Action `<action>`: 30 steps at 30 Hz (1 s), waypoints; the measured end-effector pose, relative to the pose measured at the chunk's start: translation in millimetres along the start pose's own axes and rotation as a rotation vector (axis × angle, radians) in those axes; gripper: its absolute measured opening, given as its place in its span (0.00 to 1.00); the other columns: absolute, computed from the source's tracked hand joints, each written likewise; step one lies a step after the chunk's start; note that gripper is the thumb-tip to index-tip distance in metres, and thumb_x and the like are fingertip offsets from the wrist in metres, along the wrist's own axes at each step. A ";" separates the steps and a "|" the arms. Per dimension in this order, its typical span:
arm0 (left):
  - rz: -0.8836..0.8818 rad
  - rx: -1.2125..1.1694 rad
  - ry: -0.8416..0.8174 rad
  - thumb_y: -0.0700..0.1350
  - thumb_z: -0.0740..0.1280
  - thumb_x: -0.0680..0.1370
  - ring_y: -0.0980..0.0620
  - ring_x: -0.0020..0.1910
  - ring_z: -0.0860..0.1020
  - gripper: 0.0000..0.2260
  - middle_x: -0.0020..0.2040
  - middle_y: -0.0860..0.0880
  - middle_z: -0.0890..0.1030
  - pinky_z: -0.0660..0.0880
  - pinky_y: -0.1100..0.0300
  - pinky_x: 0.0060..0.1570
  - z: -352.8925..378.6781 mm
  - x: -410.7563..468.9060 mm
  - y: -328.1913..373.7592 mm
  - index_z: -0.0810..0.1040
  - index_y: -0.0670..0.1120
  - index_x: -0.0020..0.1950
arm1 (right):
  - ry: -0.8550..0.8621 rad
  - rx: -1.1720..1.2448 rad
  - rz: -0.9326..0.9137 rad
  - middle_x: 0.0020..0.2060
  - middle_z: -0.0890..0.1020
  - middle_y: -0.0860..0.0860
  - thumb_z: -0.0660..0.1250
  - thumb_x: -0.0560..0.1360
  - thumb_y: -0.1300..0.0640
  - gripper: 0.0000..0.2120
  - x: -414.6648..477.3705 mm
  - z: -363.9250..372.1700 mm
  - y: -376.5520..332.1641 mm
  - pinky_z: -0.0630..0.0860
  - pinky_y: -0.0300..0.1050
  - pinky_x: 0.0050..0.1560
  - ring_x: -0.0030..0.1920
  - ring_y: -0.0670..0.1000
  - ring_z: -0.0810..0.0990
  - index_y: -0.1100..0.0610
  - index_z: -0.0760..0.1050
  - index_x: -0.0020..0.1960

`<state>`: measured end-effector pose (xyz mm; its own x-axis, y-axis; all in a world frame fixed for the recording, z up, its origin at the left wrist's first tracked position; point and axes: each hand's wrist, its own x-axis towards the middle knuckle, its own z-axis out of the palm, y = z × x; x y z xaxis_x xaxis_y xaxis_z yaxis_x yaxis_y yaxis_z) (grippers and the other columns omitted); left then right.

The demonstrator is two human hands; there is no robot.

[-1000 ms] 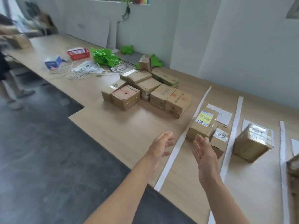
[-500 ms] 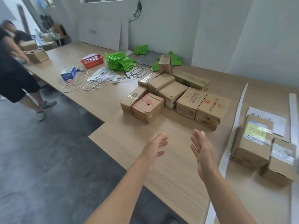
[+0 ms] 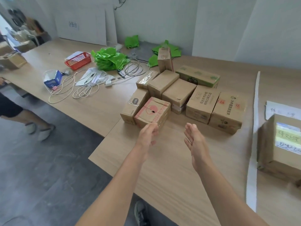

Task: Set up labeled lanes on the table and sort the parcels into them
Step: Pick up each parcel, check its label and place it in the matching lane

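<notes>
1. **Hands.** Your left hand point(image 3: 149, 136) has loosely curled fingers and holds nothing. Your right hand point(image 3: 193, 141) is flat, with straight fingers and its palm turned toward the left hand, and it is also empty. Both hang above the table point(image 3: 162, 180) with a clear gap between them.
2. **Governing relation.** The red-printed parcel point(image 3: 152, 111) lies directly ahead of your left hand, at the near-left corner of the unsorted parcels point(image 3: 179, 93). Your left knuckles overlap its near corner in this view, but you cannot tell whether they touch it. Your right hand is short of the parcel and off to its right, so the left hand is the nearer.
3. **Axis.** The parcel's longer side appears to run away from you, leaning slightly to your right, so a short end faces your hands. A two-handed lift would probably need the right hand to travel forward and leftward to the parcel's right flank.
4. **Lanes.** A white strip point(image 3: 255, 111) runs away from you on the table, to the right of your right hand. Beyond the strip stands a labelled parcel point(image 3: 280, 147) bearing a yellow note, and a paper sheet point(image 3: 275, 110) lies just behind it.
5. **Surface.** The table is pale wood laminate, bare beneath and between your hands.
6. **Room.** Ahead and left of your left hand lie white cables point(image 3: 84, 90), a blue carton point(image 3: 53, 79), a red basket point(image 3: 78, 61) and green bags point(image 3: 109, 58). A person point(image 3: 16, 110) stands on the grey floor point(image 3: 48, 168) far to the left, and a white wall point(image 3: 162, 22) backs the table.
</notes>
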<state>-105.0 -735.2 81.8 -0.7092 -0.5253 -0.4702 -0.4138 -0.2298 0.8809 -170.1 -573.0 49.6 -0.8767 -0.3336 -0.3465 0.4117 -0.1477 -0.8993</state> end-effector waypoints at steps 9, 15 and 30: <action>0.052 0.171 -0.001 0.48 0.64 0.85 0.62 0.54 0.77 0.08 0.53 0.59 0.80 0.69 0.66 0.47 -49.1 135.4 37.5 0.80 0.50 0.60 | 0.155 -0.062 0.047 0.79 0.71 0.50 0.52 0.89 0.46 0.25 83.9 71.6 16.5 0.63 0.50 0.81 0.79 0.49 0.69 0.56 0.66 0.81; 0.008 0.365 -0.081 0.54 0.63 0.84 0.48 0.78 0.68 0.28 0.79 0.50 0.71 0.65 0.48 0.77 -66.9 217.5 46.6 0.65 0.49 0.83 | 0.262 -0.149 0.100 0.79 0.71 0.48 0.53 0.88 0.43 0.26 138.6 115.2 31.3 0.61 0.53 0.82 0.79 0.48 0.69 0.54 0.66 0.82; -0.256 0.400 -0.274 0.68 0.63 0.71 0.45 0.64 0.79 0.35 0.67 0.48 0.81 0.76 0.44 0.67 -65.5 292.8 32.8 0.74 0.52 0.73 | 0.309 -0.168 0.266 0.66 0.84 0.45 0.50 0.85 0.32 0.28 199.3 146.9 51.2 0.71 0.51 0.75 0.69 0.48 0.78 0.45 0.78 0.72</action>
<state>-288.8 -950.2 -23.4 -0.6582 -0.2488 -0.7106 -0.7393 0.0351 0.6725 -287.2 -783.9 -26.4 -0.7894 -0.0412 -0.6125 0.6095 0.0671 -0.7900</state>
